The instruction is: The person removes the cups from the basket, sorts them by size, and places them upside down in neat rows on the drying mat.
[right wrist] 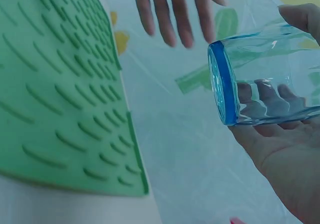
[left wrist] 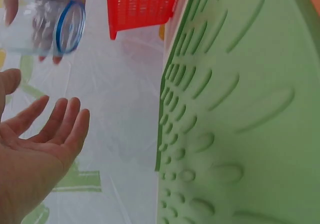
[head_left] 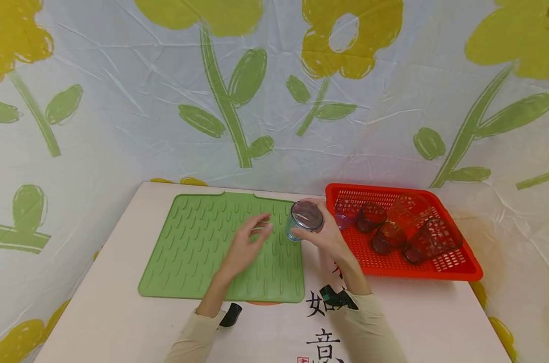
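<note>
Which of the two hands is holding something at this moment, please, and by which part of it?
The right hand grips a clear blue-tinted glass round its side wall, tipped on its side. The left hand holds nothing, its fingers open over the green mat.

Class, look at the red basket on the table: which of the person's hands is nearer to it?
The right hand. It holds a clear glass just beside the red basket's left rim. The left hand hovers over the green mat, farther left.

One green ridged mat [head_left: 220, 247], one red basket [head_left: 455, 269], one clear glass [head_left: 304, 220], five tinted glasses [head_left: 387, 237].
</note>
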The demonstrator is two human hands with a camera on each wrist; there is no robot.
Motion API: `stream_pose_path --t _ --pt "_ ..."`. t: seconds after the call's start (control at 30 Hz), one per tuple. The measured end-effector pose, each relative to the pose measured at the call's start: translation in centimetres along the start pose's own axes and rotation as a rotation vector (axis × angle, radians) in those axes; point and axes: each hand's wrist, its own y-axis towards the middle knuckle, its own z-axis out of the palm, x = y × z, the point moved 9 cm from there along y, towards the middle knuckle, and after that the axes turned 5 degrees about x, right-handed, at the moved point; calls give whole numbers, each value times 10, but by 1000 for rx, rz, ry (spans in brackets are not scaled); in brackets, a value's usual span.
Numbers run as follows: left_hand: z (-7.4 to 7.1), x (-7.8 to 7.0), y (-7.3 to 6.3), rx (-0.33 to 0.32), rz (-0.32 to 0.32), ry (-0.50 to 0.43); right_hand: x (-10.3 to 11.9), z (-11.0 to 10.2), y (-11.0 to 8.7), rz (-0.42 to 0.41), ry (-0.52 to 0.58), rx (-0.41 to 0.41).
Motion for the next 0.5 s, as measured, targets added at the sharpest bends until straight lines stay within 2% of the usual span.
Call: stream_pose_path --t 0.23,0.5 --pt "14 8 -3 86 -12 -60 1 24 11 -89 169 64" --pt "20 14 -5 113 -33 -120 -4 39 16 -81 211 52"
